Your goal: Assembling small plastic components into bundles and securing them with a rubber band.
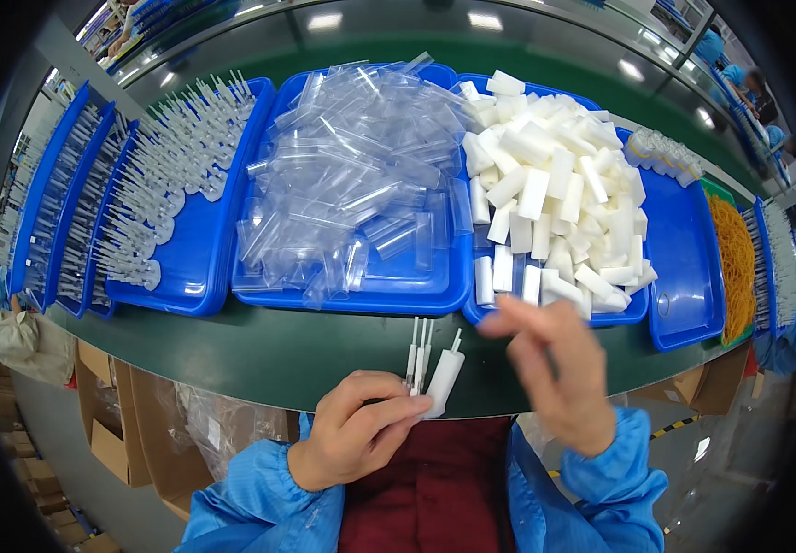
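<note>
My left hand [361, 426] is closed around a small bunch of slim white plastic sticks [421, 358] with thin upright tips. One of them passes through a white foam sleeve [445, 380], its tip showing at the top. The lower ends of the bunch are hidden by my fingers. My right hand [559, 364], blurred by motion, is just in front of a blue tray [614, 318] heaped with white foam sleeves [555, 175]. Its fingers look apart, with nothing visible between them.
A blue tray [352, 297] of clear plastic sleeves [361, 157] lies at centre. To its left, a blue tray [197, 249] holds white stick parts [172, 157]. Farther right are a blue tray [688, 276] with small clear-and-white parts [663, 152] and yellow-orange bands [731, 263]. Cardboard boxes [154, 415] stand below the green table [232, 355].
</note>
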The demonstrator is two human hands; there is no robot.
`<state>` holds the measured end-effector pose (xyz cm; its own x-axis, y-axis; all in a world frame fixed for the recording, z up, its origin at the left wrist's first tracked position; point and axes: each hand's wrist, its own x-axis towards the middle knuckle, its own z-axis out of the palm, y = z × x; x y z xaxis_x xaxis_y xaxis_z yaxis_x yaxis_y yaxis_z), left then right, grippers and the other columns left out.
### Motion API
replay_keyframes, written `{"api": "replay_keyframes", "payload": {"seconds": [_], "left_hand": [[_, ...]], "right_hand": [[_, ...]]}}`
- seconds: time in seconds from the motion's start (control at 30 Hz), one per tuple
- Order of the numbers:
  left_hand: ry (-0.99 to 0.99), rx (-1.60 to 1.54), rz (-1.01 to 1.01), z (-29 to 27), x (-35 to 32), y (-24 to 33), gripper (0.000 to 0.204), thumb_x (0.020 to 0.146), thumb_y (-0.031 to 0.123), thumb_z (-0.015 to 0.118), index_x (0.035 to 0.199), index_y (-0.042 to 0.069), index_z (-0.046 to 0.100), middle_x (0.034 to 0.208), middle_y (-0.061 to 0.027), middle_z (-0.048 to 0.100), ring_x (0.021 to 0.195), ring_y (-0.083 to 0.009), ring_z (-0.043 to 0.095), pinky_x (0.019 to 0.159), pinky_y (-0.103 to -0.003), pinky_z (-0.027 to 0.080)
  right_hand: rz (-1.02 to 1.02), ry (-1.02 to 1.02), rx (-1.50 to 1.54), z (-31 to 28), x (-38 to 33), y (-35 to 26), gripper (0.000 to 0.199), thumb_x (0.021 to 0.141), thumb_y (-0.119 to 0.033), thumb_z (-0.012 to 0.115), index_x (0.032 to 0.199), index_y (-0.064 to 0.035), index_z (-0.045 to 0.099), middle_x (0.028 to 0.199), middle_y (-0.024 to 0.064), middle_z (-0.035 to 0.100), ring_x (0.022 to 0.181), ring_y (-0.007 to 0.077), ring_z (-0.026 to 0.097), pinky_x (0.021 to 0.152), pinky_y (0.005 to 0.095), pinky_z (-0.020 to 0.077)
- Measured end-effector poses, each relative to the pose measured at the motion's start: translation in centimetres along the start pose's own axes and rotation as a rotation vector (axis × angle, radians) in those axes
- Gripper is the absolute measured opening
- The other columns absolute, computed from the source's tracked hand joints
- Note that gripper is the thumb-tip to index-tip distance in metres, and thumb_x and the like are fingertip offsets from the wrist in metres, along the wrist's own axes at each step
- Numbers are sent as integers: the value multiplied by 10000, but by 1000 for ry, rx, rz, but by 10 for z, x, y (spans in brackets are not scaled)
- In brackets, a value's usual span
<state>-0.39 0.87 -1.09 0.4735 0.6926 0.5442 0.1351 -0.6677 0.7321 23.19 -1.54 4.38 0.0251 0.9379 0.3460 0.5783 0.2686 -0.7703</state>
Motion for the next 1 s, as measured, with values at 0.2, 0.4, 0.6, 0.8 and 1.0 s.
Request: {"api": "replay_keyframes", "payload": {"seconds": [0.2, 0.4, 0.6, 0.8, 1.0], "left_hand": [[-54, 48, 14, 1, 4, -3, 410, 706, -131, 773, 1069, 43, 699, 1034, -105, 585, 842, -240, 646, 720, -333, 535], [-74, 39, -2, 2, 6, -1, 411, 700, -121, 788, 1066, 50, 711, 1007, -97, 608, 839, -228, 643, 710, -328, 529], [-95, 28, -30, 10, 15, 1, 388, 709, -107, 803, 1053, 53, 721, 998, -93, 618, 837, -228, 641, 697, -326, 526], [-67, 109, -8, 17, 19, 2, 372, 708, -102, 805, 1040, 46, 726, 951, -91, 625, 776, -235, 638, 639, -330, 520], [-111, 100, 50, 10, 8, -2, 349, 734, -44, 778, 1068, 50, 735, 957, -76, 641, 775, -244, 667, 629, -346, 542]], "right_hand": [[-359, -275, -689, -46, 38, 30, 326, 739, -6, 674, 1046, -93, 738, 1081, 38, 671, 953, 232, 584, 844, 366, 456], [-388, -326, -574, -49, 57, 35, 212, 752, -21, 728, 954, -77, 699, 988, 20, 664, 931, 233, 591, 831, 371, 468], [1, -16, 85, -10, 16, 22, 256, 762, 48, 764, 983, -36, 666, 872, 82, 655, 771, 282, 620, 675, 367, 489], [-205, 159, -223, 5, 17, 29, 290, 780, 68, 720, 1037, -64, 717, 919, 77, 683, 789, 274, 622, 680, 381, 490], [-380, -216, -593, -33, 37, 32, 198, 755, -61, 674, 945, -90, 722, 907, 31, 664, 907, 214, 589, 783, 344, 453]]}}
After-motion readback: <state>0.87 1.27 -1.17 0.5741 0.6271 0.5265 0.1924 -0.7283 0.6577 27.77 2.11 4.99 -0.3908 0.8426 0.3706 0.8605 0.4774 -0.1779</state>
